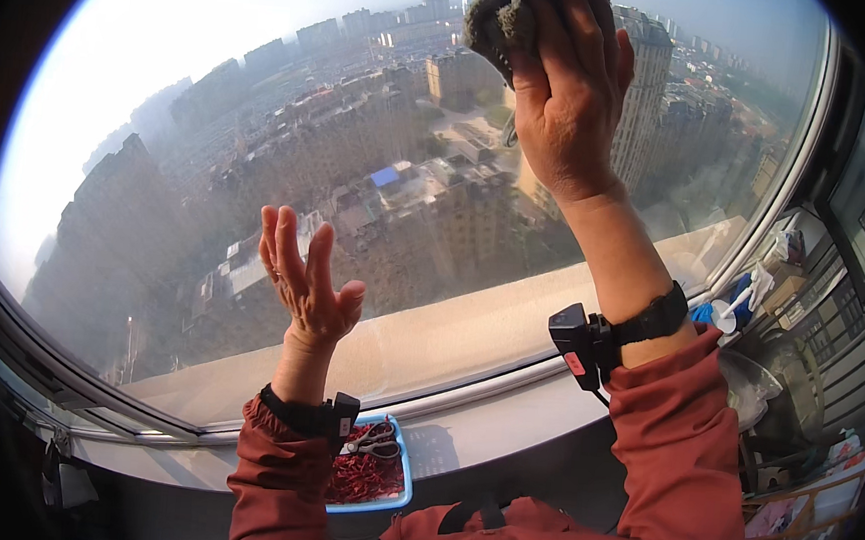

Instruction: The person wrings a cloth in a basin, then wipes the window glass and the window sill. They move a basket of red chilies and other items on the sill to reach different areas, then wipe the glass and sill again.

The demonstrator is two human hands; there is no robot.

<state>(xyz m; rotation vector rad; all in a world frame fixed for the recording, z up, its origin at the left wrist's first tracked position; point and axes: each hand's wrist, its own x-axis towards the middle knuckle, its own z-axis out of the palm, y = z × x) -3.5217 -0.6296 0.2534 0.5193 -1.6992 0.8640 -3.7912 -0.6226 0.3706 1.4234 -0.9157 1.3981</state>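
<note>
My right hand (576, 92) is raised high and presses a dark grey-green cloth (499, 19) to the upper part of a large window pane (402, 268). The cloth is bunched under the fingers and its top runs out of the picture. Lower and to the left, my left hand (308, 276) is held up before the glass with its fingers spread and nothing in it. Whether it touches the pane I cannot tell. Hazy streaks show on the glass, with high-rise buildings far below outside.
On the windowsill (497, 417) stands a blue plastic tray (406, 479) of dried red chillies (365, 480), with scissors (375, 443) on top. A window frame (791, 197) bounds the pane at right. Beyond it are a clear plastic bag (748, 382) and a cluttered rack (800, 499).
</note>
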